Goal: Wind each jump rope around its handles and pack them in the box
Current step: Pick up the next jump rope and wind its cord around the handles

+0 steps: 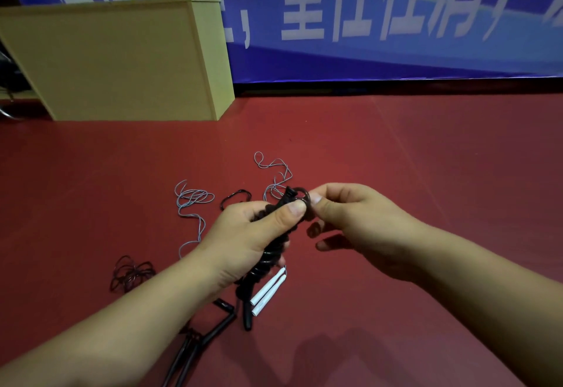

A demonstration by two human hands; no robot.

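Left hand (243, 234) grips a black jump rope (268, 260) that is wound in coils around its handles, thumb pressed on the top end. Right hand (347, 219) pinches a small loop of the black rope at that top end, with thumb and first finger; its other fingers curl loosely below. Both hands are up above the red floor (396, 158). Under them lie two white handles (268, 290) side by side, with a thin grey rope (190, 204) spread in loose curls past them. More black handles (210, 328) lie near the left arm, and a dark rope tangle (131, 274) sits to the left. A tan box (115, 60) stands far back on the left, in front of a blue banner (396, 21).
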